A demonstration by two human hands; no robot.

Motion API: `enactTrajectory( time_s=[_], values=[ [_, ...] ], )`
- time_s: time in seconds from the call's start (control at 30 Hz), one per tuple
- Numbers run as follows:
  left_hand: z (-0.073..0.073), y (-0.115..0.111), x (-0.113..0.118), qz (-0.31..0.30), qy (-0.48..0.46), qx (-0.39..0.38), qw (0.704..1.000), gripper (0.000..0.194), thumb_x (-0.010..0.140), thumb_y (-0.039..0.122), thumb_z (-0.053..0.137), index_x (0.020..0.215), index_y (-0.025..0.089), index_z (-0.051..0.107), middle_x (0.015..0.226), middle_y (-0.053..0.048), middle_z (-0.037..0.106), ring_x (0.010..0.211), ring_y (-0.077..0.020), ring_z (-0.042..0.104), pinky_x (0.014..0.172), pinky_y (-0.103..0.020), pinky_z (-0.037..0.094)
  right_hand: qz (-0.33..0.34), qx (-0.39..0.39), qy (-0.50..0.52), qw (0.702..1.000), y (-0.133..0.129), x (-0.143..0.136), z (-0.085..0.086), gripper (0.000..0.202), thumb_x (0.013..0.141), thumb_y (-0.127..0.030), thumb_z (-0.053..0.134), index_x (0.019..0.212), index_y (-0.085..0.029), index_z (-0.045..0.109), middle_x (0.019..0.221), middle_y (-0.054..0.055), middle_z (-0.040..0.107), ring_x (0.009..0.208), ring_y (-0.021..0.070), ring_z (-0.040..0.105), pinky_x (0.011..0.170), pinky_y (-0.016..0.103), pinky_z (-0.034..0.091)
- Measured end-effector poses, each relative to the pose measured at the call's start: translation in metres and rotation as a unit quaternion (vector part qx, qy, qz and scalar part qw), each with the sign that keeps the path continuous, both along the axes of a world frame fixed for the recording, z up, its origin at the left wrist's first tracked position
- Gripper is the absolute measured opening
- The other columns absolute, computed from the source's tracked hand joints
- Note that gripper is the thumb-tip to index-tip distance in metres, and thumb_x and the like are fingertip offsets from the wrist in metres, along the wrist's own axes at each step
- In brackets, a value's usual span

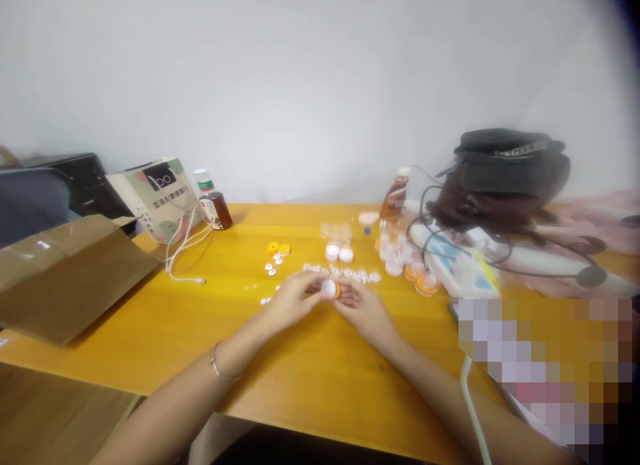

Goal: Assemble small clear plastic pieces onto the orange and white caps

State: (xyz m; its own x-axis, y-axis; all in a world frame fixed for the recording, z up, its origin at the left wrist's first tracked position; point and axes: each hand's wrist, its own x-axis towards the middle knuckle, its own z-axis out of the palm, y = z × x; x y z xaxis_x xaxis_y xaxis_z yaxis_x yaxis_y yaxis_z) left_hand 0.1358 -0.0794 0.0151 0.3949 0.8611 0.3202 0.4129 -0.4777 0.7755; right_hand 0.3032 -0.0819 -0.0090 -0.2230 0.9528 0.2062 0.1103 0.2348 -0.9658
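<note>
My left hand [293, 298] and my right hand [363, 305] meet over the middle of the yellow table [200, 325]. Together they grip a small round white and orange cap [330, 289] between the fingertips. A thin bracelet circles my left wrist. Just beyond the hands lies a row of small white parts [350, 273]. Two white caps [339, 253] and two yellow rings [277, 248] sit farther back, with tiny white pieces [273, 268] beside them.
A brown cardboard box [65, 272] lies at the left, behind it a printed paper bag [155, 195], a brown bottle [214, 202] and a white cable [183, 255]. At the right a person's head in a dark cap [510, 162] rests on the table near several clear cups [415, 268].
</note>
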Motion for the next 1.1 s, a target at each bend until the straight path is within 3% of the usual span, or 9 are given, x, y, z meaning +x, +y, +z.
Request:
enactTrajectory(
  time_s=[0.23,0.47,0.77,1.1],
  values=[
    [0.0,-0.002,0.0,0.024,0.062,0.038,0.997,0.026,0.077,0.028,0.055,0.101,0.019,0.06,0.091,-0.005,0.062,0.081,-0.015,0.057,0.075,-0.028,0.047,0.012,-0.01,0.003,1.0,-0.002,-0.001,0.001,0.028,0.066,-0.023,0.065,0.094,-0.02,0.06,0.085,0.004,0.068,0.077,0.0167,0.064,0.077,0.035,0.052],
    [0.0,-0.003,0.001,0.031,0.056,0.028,0.998,0.02,0.077,0.029,0.055,0.09,0.016,0.063,0.085,-0.005,0.064,0.075,-0.0141,0.057,0.069,-0.024,0.046,0.012,-0.001,0.015,1.0,-0.007,-0.002,0.003,0.029,0.066,-0.019,0.063,0.095,-0.022,0.059,0.084,0.002,0.067,0.077,0.0161,0.064,0.078,0.034,0.051],
    [-0.001,-0.002,-0.004,-0.028,0.04,0.014,0.999,0.026,0.077,0.03,0.056,0.099,0.018,0.063,0.085,-0.005,0.061,0.077,-0.0141,0.057,0.072,-0.027,0.045,0.021,-0.013,0.009,1.0,-0.008,0.0,0.002,0.025,0.067,-0.019,0.061,0.091,-0.022,0.054,0.08,0.001,0.067,0.077,0.0157,0.064,0.075,0.032,0.05],
    [0.011,-0.005,-0.008,-0.08,0.077,0.027,0.993,0.033,0.075,0.029,0.059,0.107,0.02,0.059,0.092,-0.005,0.061,0.084,-0.0159,0.054,0.075,-0.027,0.044,0.058,-0.067,0.074,0.993,-0.004,-0.003,-0.005,0.033,0.062,-0.023,0.068,0.085,-0.022,0.045,0.074,-0.001,0.065,0.074,0.0154,0.063,0.077,0.033,0.048]
  ],
)
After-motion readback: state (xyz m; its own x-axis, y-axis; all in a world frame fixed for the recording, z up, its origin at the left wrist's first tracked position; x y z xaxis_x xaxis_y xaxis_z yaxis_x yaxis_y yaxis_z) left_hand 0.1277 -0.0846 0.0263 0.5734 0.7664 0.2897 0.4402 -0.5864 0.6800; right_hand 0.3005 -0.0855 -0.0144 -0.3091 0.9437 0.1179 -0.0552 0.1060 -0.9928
